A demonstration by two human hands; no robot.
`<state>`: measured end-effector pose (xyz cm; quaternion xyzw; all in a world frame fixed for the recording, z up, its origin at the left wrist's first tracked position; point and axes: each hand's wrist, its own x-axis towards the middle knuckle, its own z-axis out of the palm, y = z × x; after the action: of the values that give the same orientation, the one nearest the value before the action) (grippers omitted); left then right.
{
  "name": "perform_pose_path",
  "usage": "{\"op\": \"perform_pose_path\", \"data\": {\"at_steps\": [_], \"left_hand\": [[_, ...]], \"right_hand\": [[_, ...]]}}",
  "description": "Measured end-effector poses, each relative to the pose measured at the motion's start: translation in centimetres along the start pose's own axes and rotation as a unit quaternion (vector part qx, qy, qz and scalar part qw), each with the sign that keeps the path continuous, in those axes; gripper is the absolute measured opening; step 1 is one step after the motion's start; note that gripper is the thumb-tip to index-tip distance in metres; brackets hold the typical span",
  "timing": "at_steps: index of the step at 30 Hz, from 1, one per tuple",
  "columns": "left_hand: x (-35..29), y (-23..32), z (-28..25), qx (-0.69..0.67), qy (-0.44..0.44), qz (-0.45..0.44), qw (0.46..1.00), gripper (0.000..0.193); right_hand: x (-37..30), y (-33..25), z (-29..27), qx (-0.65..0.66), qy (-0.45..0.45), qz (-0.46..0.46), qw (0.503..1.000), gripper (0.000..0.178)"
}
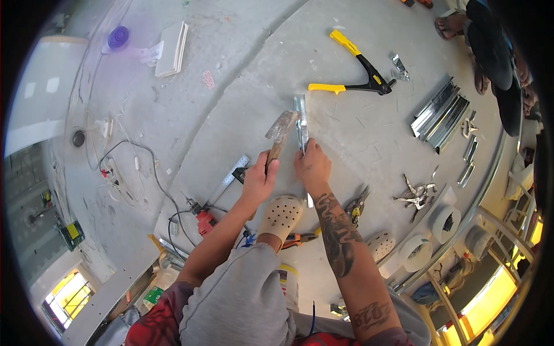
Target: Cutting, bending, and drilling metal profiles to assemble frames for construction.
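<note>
My left hand (259,183) is closed around the wooden handle of a hatchet-like hammer (281,127). Its broad, worn head rests against or just beside a narrow, shiny metal channel (300,112). My right hand (314,167) grips this channel lower down, with its fingers wrapped round it. The channel lies lengthwise ahead of me, and its near end shows below my right wrist. Close to my left hand are a metal square (229,177) and a red drill (204,221) with a cord. Tin snips (358,209) lie beside my right forearm.
A yellow-and-black lever riveter (369,81) lies ahead. To the right are stacked metal channels (440,115), locking clamps (416,196) and white rings (415,254). Another person's foot (447,26) shows at the far right. A black cable (153,158) crosses the left floor.
</note>
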<state>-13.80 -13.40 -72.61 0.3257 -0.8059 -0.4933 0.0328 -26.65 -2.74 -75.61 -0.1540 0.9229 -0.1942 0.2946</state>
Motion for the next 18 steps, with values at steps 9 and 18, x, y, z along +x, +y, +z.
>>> {"op": "perform_pose_path", "data": {"at_steps": [9,18], "left_hand": [[-0.8,-1.7,0.2,0.093,0.007,-0.008,0.996,0.033],[-0.4,-1.4,0.6,0.059,-0.001,-0.018,0.998,0.032]], "right_hand": [[0.9,-0.1,-1.3,-0.071,0.003,-0.017,0.997,0.026],[0.9,0.6,-1.0,-0.067,-0.045,0.004,0.997,0.027]]}}
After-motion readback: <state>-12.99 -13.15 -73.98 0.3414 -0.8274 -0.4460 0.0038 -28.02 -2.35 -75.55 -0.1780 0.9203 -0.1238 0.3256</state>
